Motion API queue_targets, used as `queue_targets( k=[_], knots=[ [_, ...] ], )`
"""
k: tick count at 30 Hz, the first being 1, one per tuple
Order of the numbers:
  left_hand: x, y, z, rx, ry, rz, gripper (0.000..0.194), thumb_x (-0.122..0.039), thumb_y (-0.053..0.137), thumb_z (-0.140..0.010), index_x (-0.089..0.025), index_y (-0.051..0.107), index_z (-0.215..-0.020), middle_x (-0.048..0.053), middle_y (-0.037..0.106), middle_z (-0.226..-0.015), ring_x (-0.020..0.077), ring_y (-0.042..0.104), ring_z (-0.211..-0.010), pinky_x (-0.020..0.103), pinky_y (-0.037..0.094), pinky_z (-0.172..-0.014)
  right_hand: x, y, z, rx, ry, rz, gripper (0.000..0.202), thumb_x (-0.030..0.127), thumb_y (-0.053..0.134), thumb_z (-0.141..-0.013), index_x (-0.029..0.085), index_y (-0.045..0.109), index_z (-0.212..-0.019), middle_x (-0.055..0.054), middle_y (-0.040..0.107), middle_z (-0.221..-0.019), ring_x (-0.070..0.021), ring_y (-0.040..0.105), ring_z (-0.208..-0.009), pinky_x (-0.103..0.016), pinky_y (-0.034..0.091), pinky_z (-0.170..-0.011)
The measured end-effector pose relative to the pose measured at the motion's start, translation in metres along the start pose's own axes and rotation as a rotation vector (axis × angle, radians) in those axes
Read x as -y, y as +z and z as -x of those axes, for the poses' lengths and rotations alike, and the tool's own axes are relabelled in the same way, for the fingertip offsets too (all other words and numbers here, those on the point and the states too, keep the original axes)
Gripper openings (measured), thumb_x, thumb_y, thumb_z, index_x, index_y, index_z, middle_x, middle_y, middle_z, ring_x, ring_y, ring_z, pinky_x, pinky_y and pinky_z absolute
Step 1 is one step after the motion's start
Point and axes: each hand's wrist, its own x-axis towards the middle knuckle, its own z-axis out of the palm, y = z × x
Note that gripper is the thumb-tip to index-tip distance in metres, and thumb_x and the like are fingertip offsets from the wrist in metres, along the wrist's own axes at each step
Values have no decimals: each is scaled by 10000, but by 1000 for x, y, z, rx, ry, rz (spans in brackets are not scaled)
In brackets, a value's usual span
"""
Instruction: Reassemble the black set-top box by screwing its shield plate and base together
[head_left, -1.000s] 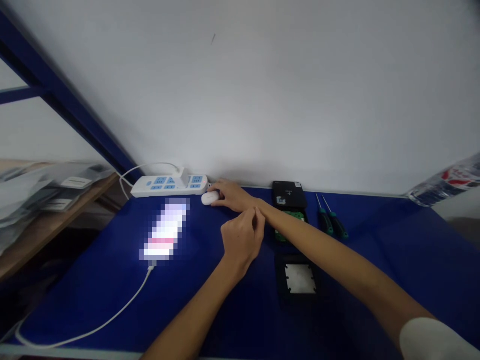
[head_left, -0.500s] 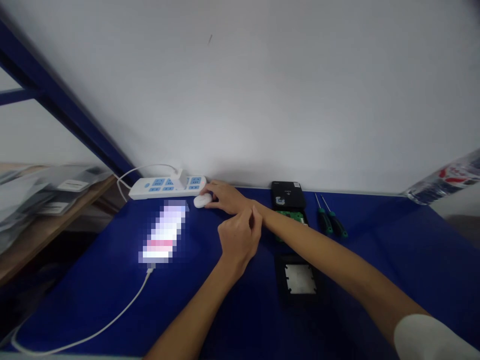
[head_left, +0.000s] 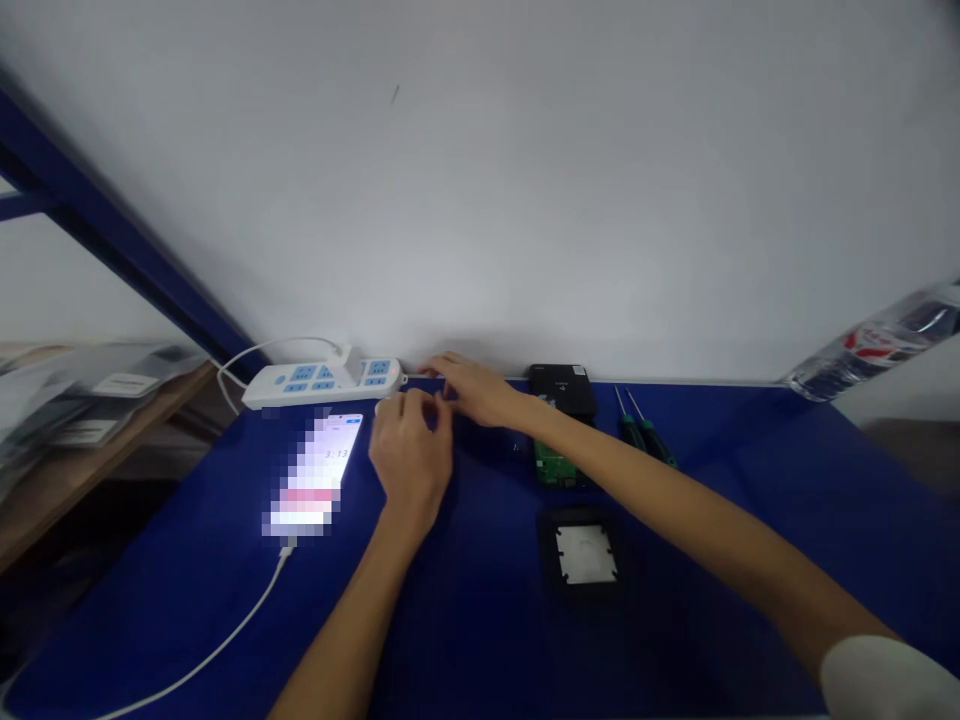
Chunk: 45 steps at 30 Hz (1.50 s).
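My left hand (head_left: 411, 448) is closed with its fingers curled, just in front of the power strip's right end. Whatever its fingertips hold, if anything, is hidden. A sliver of a white rounded object (head_left: 384, 405) shows behind its knuckles. Close against it on the right, my right hand (head_left: 480, 388) reaches left along the wall, fingers stretched and a little apart, thumb near the left fingertips. Under my right forearm lie a black box-shaped casing (head_left: 562, 385) and a green circuit board (head_left: 553, 465). Nearer me is a black frame with a pale metal plate (head_left: 587, 555).
A white power strip (head_left: 300, 385) carries a plugged-in charger (head_left: 345, 364). A lit phone (head_left: 319, 475) with a white cable (head_left: 240, 620) lies at left. Two green-handled screwdrivers (head_left: 645, 435) rest right of the casing. A plastic bottle (head_left: 877, 340) is at far right; packages (head_left: 112, 395) lie on a side shelf.
My left hand has moved left and up, in front of the white rounded object. My right hand has let go of that object and shifted right of it. The view has turned slightly.
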Motion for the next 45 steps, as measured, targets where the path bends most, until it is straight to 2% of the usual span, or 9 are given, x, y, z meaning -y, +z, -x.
queue_targets(
  k=[4,10,13,17,23,30,38,43,45],
  knots=[
    [26,1,-10,91,3,-79,403,-238,538,-1049,-93,680,-1398,251,701,-1372,427,629,-1231,521,523,-977,16,-47,56,-69,40,24,446,190,720,-1034,243,569,-1450,-105,684,-1341,-219,701,-890,-426,601,-913],
    [40,7,-11,230,4,-157,424,-222,465,-1067,-106,734,-1373,252,709,-1303,440,627,-1182,565,529,-991,44,-104,163,-236,234,30,372,352,674,-1083,289,635,-1448,-58,758,-1165,-224,707,-858,-370,575,-717],
    [43,7,-14,250,-27,-184,439,-251,469,-1065,-92,756,-1356,269,678,-1239,442,631,-1143,579,538,-987,38,-112,211,-343,390,88,346,391,656,-1082,272,678,-1405,-60,782,-1081,-227,694,-786,-380,561,-705],
    [46,10,-17,247,-53,-191,432,-287,519,-1038,-111,765,-1346,240,657,-1171,412,631,-1129,555,550,-1010,13,-105,252,-545,570,208,237,395,648,-1039,244,779,-1166,-47,782,-936,-230,679,-719,-388,537,-711],
    [49,12,-21,229,-58,-171,444,-349,568,-1018,-100,769,-1326,212,672,-1124,397,628,-1108,569,557,-1013,-10,-96,274,-733,654,271,258,392,597,-1028,211,767,-1099,-62,765,-893,-229,648,-663,-390,504,-688],
    [48,13,-25,225,-74,-168,492,-359,616,-970,-84,778,-1344,218,682,-1048,398,629,-1072,590,577,-994,-17,-96,283,-736,698,308,249,387,613,-1018,214,760,-1121,-55,772,-901,-239,672,-699,-391,499,-711],
    [45,5,-27,184,-133,-169,577,-425,728,-941,-83,750,-1405,254,675,-1172,442,637,-1137,655,565,-1015,-20,-91,285,-717,719,346,285,426,605,-1037,213,738,-1172,-70,770,-958,-246,670,-737,-396,500,-744],
    [16,-4,-21,33,-93,-158,502,-478,665,-1009,-110,763,-1336,258,693,-1243,468,581,-1278,681,472,-1114,-24,-90,287,-719,730,354,310,448,600,-1034,202,734,-1167,-85,764,-965,-259,672,-760,-408,503,-758],
    [-6,-6,-13,61,54,-116,461,-454,583,-1066,-115,751,-1331,253,691,-1256,446,608,-1256,642,489,-1111,-26,-89,288,-709,735,354,316,460,603,-1033,206,736,-1166,-86,765,-966,-260,670,-752,-410,504,-752]
  ],
)
